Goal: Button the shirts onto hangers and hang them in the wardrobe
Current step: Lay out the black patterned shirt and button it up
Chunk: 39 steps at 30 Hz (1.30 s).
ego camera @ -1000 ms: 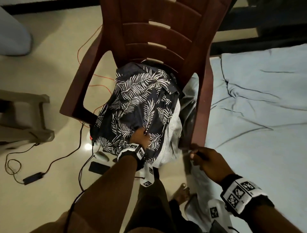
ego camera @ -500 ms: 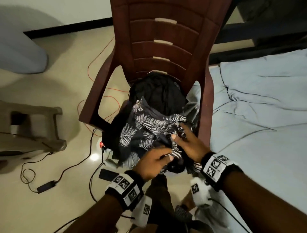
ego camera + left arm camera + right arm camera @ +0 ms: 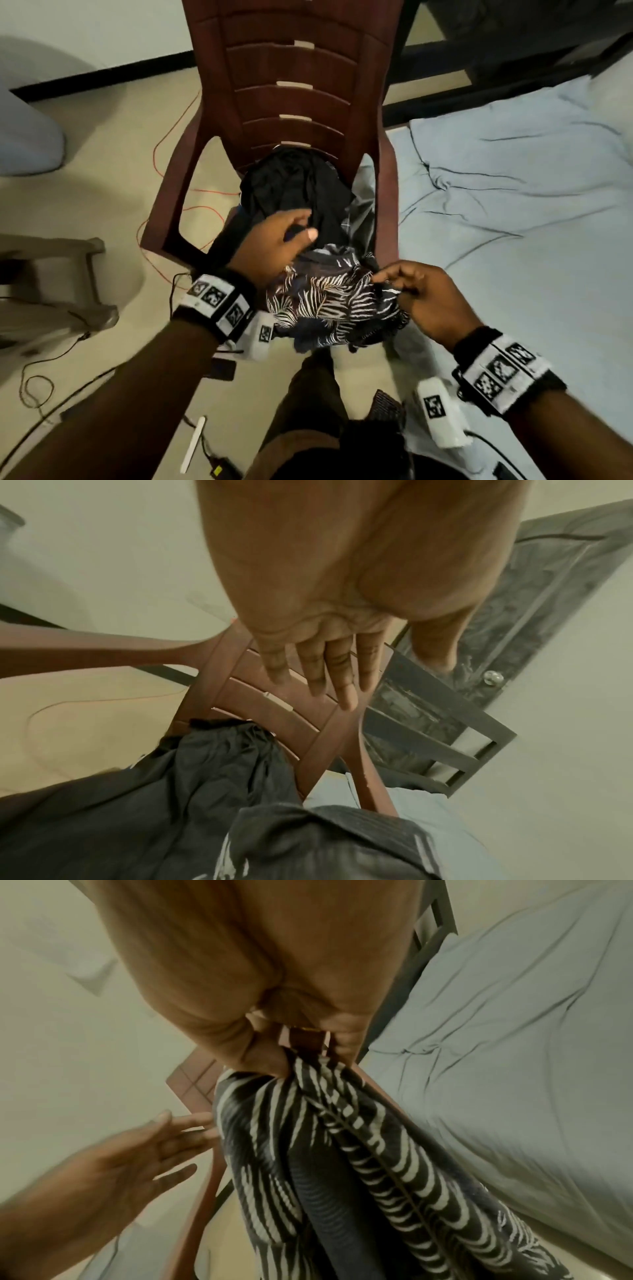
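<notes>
A dark shirt with white leaf print [image 3: 329, 305] hangs bunched off the front of the brown plastic chair [image 3: 294, 68]. My right hand [image 3: 380, 279] pinches its fabric by the right armrest; the right wrist view shows the leaf-print shirt [image 3: 342, 1164] hanging from my right hand [image 3: 291, 1056]. My left hand [image 3: 301, 226] hovers with straight fingers over a black garment [image 3: 294, 185] on the seat. In the left wrist view the left hand [image 3: 325, 674] holds nothing, with the black garment [image 3: 171, 791] below it. No hanger is in view.
A bed with a pale blue sheet [image 3: 513, 205] fills the right side. A grey striped shirt [image 3: 363, 212] lies against the right armrest. Orange wire [image 3: 171, 164], black cables and a phone [image 3: 222, 368] lie on the floor; a stool [image 3: 51, 274] stands left.
The leaf-print shirt has been pulled off the pile toward the seat front, uncovering the black garment. My left hand let go of it and moved up over the black garment; my right hand keeps hold.
</notes>
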{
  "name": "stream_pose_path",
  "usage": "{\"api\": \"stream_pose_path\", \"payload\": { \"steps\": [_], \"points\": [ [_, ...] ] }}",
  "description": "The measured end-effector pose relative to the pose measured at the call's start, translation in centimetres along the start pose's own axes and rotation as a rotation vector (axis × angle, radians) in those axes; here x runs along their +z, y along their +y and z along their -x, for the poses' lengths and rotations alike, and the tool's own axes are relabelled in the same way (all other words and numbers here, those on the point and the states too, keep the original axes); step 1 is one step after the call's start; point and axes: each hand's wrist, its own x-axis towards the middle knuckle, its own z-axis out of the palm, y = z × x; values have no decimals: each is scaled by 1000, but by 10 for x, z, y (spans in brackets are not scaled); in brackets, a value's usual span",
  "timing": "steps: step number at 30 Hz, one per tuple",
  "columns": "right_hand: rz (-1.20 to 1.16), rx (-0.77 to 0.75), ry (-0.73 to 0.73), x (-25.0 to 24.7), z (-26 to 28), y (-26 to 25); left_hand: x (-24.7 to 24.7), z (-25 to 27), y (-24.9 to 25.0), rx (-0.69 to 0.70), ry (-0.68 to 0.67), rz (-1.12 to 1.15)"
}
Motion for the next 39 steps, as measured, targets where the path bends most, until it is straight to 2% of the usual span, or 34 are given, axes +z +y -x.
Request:
{"api": "stream_pose_path", "payload": {
  "steps": [2,4,5,7,10,12,15,18,20,23,25,26,28,29,31,32,34,37,39],
  "points": [
    [-65,-33,23,-17,36,-13,10,-6,28,-26,-142,-181],
    [-90,-95,63,-36,71,-20,29,-1,61,-70,-362,-348],
    [-98,-138,84,-44,88,-21,40,8,77,-90,-473,-339],
    [-144,-201,136,-64,125,-20,65,32,107,-107,-614,-138],
    [-153,-247,268,-97,185,-12,105,62,131,-155,-637,271],
    [-150,-277,381,-120,230,-5,129,85,151,-177,-691,451],
    [-157,-318,514,-148,297,5,171,121,191,-142,-909,553],
    [-144,-350,689,-175,364,18,214,161,243,13,-1020,593],
    [-193,-367,806,-194,397,24,233,179,278,196,-962,599],
    [-179,-383,1023,-226,448,35,252,206,344,501,-689,581],
    [-139,-354,1135,-252,470,47,257,220,383,647,-532,594],
    [-83,-299,1205,-262,483,54,263,228,403,719,-483,594],
    [79,-97,1355,-271,502,62,274,238,436,847,-411,558],
    [134,-52,1419,-269,506,64,280,240,450,902,-395,519],
    [136,-141,1513,-249,511,64,295,245,475,1010,-399,387],
    [112,-199,1529,-235,510,62,302,247,485,1060,-396,321],
    [95,-210,1544,-206,505,62,313,253,502,1159,-368,200],
    [233,-16,1606,-184,491,72,323,265,523,1297,-264,13],
    [275,144,1591,-181,486,75,325,271,537,1330,-246,-94]
  ]
}}
